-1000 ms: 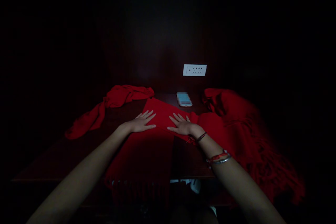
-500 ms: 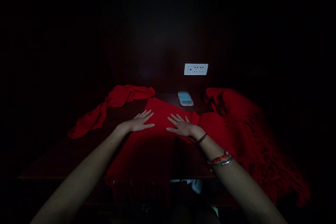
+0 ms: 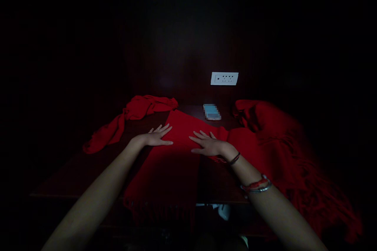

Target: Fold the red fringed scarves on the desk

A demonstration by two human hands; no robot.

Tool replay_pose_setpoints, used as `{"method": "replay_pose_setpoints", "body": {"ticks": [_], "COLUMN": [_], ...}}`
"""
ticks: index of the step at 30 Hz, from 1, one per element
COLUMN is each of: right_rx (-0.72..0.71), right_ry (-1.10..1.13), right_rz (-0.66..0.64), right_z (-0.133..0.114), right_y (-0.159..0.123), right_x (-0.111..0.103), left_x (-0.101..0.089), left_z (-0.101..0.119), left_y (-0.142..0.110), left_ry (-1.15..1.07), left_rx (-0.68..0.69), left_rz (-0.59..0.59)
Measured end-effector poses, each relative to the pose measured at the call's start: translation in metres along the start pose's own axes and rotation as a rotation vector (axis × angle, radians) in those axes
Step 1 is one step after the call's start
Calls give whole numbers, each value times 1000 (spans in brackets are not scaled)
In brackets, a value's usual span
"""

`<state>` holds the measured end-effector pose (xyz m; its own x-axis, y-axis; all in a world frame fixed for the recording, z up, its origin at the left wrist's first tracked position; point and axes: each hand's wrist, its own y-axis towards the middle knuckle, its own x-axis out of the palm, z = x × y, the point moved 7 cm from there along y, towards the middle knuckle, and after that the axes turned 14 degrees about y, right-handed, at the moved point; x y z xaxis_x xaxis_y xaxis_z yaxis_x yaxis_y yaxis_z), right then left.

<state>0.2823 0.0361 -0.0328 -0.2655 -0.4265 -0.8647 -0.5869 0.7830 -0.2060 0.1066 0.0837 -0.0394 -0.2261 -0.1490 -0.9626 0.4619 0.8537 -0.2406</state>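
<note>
A red fringed scarf [image 3: 173, 168] lies flat on the dark table, folded at an angle at its far end. Its near fringe hangs over the table's front edge. My left hand [image 3: 156, 137] rests palm down on the scarf's left edge, fingers spread. On the fold's right side lies my right hand [image 3: 207, 145], also flat with fingers apart, bracelets on its wrist and forearm. From the fold, red cloth runs right toward a heaped, fringed red cloth [image 3: 273, 137]; where one ends and the other begins, I cannot tell.
A crumpled red cloth [image 3: 138, 108] lies at the back left of the table [image 3: 67, 180]. A phone [image 3: 212, 112] with a blurred screen lies behind the fold. On the dark wall sits a white socket panel [image 3: 224, 79]. Below the table edge shows a pale object [image 3: 224, 211].
The view has turned slightly left, so the table and cloths appear farther right. Against the scarf, my left hand has slid a little left; my right hand is slightly closer to me.
</note>
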Motion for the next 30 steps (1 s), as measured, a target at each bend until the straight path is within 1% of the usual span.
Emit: {"method": "replay_pose_setpoints", "body": {"ticks": [3, 4, 6, 9, 11, 14, 15, 16, 17, 19, 20, 21, 23, 25, 27, 30], "right_rx": [-179, -217, -238, -218, -225, -309, -339, -361, -373, -367, -354, -342, -308, -264, -228, -182], "right_ry": [-42, -56, -70, -42, -10, 50, 71, 89, 98, 85, 63, 31, -43, -91, -99, -71], "right_rz": [129, 147, 114, -8, -79, -213, -221, -184, -109, 69, 124, 135, 61, -20, -68, -89], "right_z": [-23, -30, -39, -42, -41, -44, -46, -48, -51, -56, -59, -63, -67, -66, -61, -47], "right_y": [8, 11, 18, 16, 4, -19, -23, -24, -21, -8, 1, 12, 31, 40, 35, 4], "right_x": [-3, -1, 6, 16, 16, 11, 8, 2, -5, -16, -17, -14, 0, 14, 22, 26], "left_x": [-2, -3, -2, 1, 2, 3, 3, 2, 1, 1, 1, 2, 3, 3, 2, 3], "left_z": [1, 1, 0, -8, -12, -14, -13, -13, -12, -13, -13, -14, -14, -14, -14, -15], "left_y": [-1, 0, 2, 6, 8, 10, 10, 11, 11, 12, 12, 12, 12, 12, 11, 12], "left_ry": [-9, -15, -39, -54, -39, -31, -33, -36, -39, -48, -51, -54, -60, -61, -50, -18], "left_rx": [-6, -3, 8, -16, -44, -45, -39, -35, -34, -35, -39, -43, -44, -33, -23, -19], "left_rz": [-7, -9, -13, -12, -13, -31, -30, -24, -15, -3, -4, -8, -13, -6, 1, -12]}}
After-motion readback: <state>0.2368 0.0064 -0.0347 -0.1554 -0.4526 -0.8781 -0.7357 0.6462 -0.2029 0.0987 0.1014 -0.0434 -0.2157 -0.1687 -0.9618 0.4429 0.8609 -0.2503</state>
